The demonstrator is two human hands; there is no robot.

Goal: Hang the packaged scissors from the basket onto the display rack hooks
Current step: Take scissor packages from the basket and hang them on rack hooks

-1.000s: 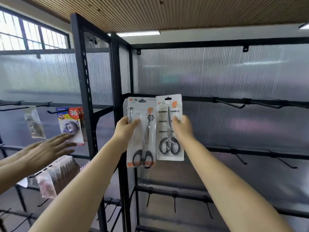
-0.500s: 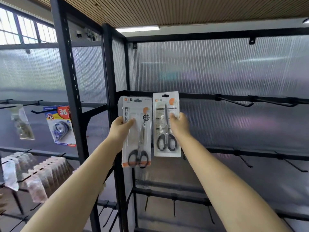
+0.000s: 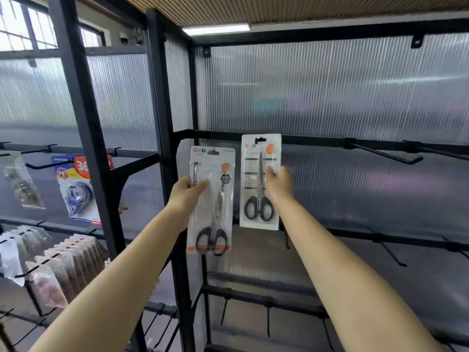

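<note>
At far left I see a clear bag (image 3: 24, 185) and a blue tape pack (image 3: 77, 189) hanging on hooks of the neighbouring rack, with rows of small packets (image 3: 63, 265) lower down. Moving right past the black upright (image 3: 83, 148), my left hand (image 3: 186, 196) grips the larger scissors pack (image 3: 212, 199) by its left edge, thumb across the front, holding it upright in front of the display rack's corner post. Just beside it, the smaller scissors pack (image 3: 260, 181) sits with its hang hole at the top rail (image 3: 317, 141); my right hand (image 3: 279, 185) holds its right edge, fingers curled round it. Further right, bare hooks (image 3: 385, 154) jut from the rail.
</note>
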